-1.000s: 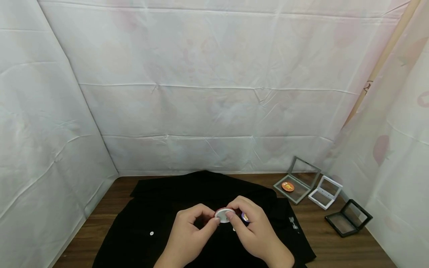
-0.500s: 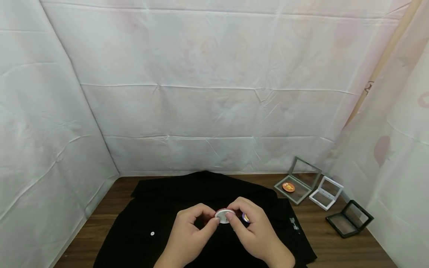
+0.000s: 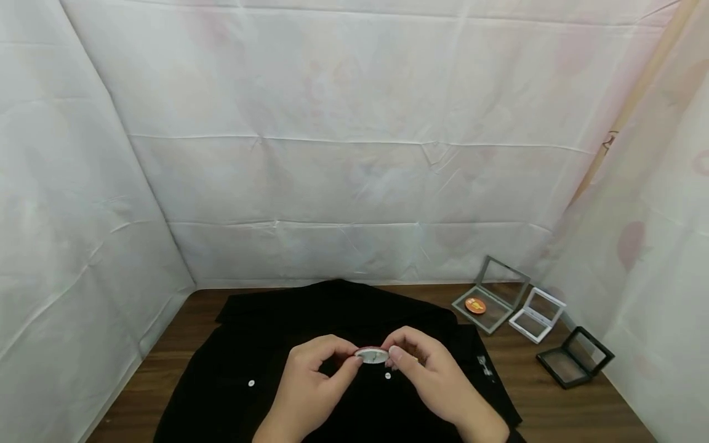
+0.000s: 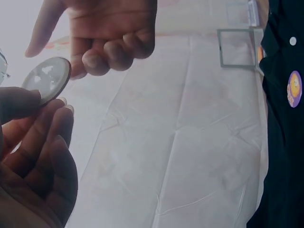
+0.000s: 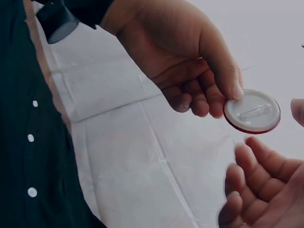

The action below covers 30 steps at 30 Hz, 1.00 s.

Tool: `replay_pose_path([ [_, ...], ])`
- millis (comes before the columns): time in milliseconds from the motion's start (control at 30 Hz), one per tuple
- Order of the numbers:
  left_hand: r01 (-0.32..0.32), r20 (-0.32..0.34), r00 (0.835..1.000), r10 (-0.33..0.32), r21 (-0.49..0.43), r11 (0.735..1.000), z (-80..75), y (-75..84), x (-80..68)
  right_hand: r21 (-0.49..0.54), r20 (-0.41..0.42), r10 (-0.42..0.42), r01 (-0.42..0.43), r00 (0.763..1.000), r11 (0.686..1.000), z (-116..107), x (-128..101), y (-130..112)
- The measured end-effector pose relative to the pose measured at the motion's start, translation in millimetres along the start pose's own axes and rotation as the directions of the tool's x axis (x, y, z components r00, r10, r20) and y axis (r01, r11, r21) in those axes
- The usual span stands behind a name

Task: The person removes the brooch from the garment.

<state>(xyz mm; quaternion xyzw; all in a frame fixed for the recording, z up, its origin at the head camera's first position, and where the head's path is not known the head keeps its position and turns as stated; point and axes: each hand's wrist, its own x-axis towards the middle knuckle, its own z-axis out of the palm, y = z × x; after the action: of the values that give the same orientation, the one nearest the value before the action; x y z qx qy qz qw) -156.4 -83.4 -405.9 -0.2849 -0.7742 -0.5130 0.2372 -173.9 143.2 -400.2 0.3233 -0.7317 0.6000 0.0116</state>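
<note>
2 hands meet over a round badge point(image 3: 372, 355) above a black shirt point(image 3: 260, 369).

The left hand point(image 3: 312, 387) pinches its rim (white back showing); the right hand's point(image 3: 437, 384) curled fingers hover beside it. 3 open frames point(image 3: 528, 320) lie beyond.

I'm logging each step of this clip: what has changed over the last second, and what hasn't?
The right hand has shifted over the purple badge pinned on the black shirt, hiding it from the head view. The round badge now lies flatter. The left hand still pinches it above the shirt. The three display cases and the orange badge stayed put.
</note>
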Motion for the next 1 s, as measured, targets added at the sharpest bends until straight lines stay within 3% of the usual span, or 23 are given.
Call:
replay_pose_path([
  [100, -0.09, 0.019, 0.996, 0.09, 0.005, 0.996, 0.0, -0.6, 0.5, 0.116, 0.153, 0.012, -0.03, 0.988, 0.993, -9, 2, -2],
  [200, -0.187, 0.031, 0.982, 0.186, 0.018, 0.982, 1.3, -1.3, 2.0, 0.158, 0.262, 0.032, -0.075, 0.964, 0.985, -16, 5, -6],
  [333, -0.28, 0.022, 0.96, 0.28, 0.044, 0.959, 2.6, -2.0, 4.3, 0.118, 0.348, 0.08, -0.128, 0.934, 0.985, -22, 11, -12],
  [500, -0.346, 0.015, 0.938, 0.345, 0.054, 0.937, 3.2, -2.1, 5.3, 0.13, 0.442, 0.106, -0.181, 0.891, 0.975, -28, 18, -14],
  [700, -0.389, 0.01, 0.921, 0.39, 0.058, 0.919, 4.7, -1.3, 5.6, 0.241, 0.508, 0.069, -0.218, 0.859, 0.946, -28, 21, -8],
  [1000, -0.355, 0.041, 0.934, 0.354, 0.042, 0.934, 7.5, -1.8, 4.0, 0.301, 0.519, 0.049, -0.237, 0.853, 0.924, -25, 17, 2],
])
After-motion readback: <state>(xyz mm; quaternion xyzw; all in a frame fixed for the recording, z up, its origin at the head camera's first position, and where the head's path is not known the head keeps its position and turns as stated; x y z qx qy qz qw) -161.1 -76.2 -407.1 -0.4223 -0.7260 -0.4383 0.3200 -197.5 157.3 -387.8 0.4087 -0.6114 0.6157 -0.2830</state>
